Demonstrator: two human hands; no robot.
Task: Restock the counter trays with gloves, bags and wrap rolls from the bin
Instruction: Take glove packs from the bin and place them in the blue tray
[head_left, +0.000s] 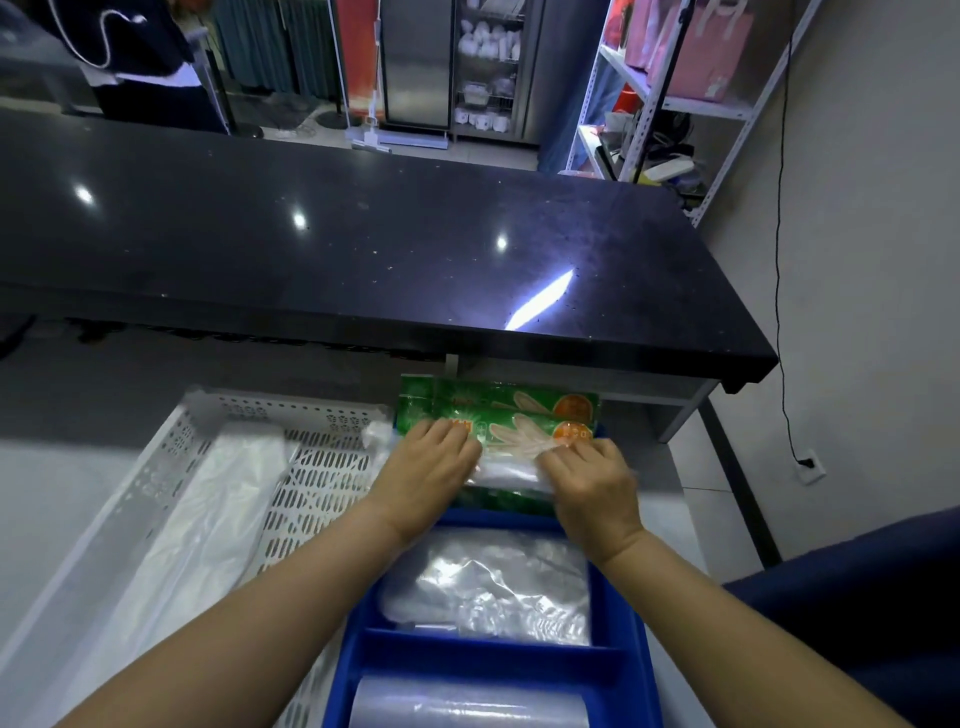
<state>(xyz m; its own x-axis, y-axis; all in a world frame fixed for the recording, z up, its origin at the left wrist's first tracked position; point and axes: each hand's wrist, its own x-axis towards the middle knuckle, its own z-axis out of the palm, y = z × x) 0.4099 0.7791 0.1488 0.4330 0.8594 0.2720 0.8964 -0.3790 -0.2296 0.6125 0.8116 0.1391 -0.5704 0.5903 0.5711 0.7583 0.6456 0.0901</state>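
several green glove packs (498, 410) stacked in far compartment of blue tray (488, 662) | hands apart | left hand (431, 462) flat, pressing on top pack | right hand (587, 483) fingers curled on its edge | white perforated basket (322, 415) just left

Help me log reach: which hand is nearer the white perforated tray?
Left. The left hand is just right of the tray; the right hand grips the glove packs farther right.

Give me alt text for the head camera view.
Left hand presses, right hand grips green glove packs at the far end of a blue divided tray also holding clear bags and a wrap roll, beside a white perforated basket.
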